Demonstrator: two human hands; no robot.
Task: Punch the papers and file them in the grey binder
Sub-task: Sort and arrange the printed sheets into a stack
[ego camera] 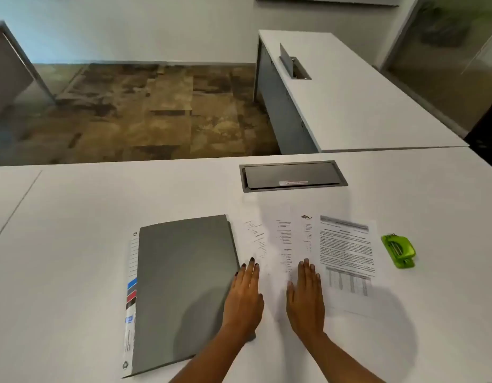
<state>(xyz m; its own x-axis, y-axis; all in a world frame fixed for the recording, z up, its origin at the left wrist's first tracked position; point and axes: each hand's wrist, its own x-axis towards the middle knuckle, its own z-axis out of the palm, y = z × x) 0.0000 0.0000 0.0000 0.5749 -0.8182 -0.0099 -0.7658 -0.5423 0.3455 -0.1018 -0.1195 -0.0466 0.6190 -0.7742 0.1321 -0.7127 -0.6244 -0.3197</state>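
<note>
While the grey binder [184, 286] lies closed on the white table [73, 258], the left hand [243, 297] rests flat at its right edge, fingers straight. The right hand [305, 297] presses flat, fingers extended, on the spread papers [347, 252]. A green punch [399, 250] sits just right of them.

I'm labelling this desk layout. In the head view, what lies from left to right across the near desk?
Grey binder → left hand → right hand → densely printed sheet → green hole punch. The fanned papers run under both hands, so they are left out.
</note>
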